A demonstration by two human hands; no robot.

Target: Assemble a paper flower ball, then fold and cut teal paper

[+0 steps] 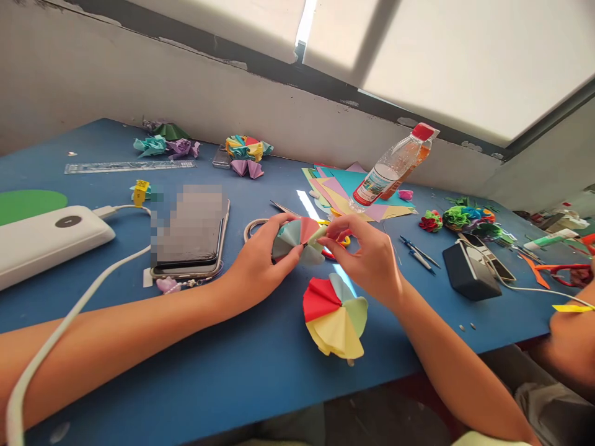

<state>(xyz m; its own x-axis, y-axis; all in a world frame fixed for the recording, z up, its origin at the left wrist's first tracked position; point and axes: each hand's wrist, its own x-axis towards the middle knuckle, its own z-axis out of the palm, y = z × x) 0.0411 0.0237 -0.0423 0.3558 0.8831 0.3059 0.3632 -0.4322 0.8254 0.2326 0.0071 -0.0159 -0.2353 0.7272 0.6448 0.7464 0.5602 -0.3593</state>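
Above the blue table [232, 365], the left hand [261, 257] curls partly closed around a folded paper flower [292, 234], apparently to steady it, while the right hand [367, 253], thumb and fingers together, pinches its pale green edge, and another flower [334, 319] lies near, seemingly kept clear.

1. Centre: the left hand [260, 263] holds a rosette [292, 233] of pleated paper; the right hand [365, 254] pinches its pale green right edge.
2. Below centre: a second rosette [328, 329], red, yellow, green and blue, lies on the blue table [223, 384].
3. Left of centre: a phone [211, 244], partly pixelated; far left, a white power bank [41, 244] with a cable [88, 297].
4. Upper left: a ruler [130, 167] near paper flowers [151, 145].
5. Upper right of centre: a red-capped bottle [379, 179] beside paper sheets [344, 179].
6. Right: pens [421, 257], a dark box [469, 272]; at the edge, another person's arm [574, 331].
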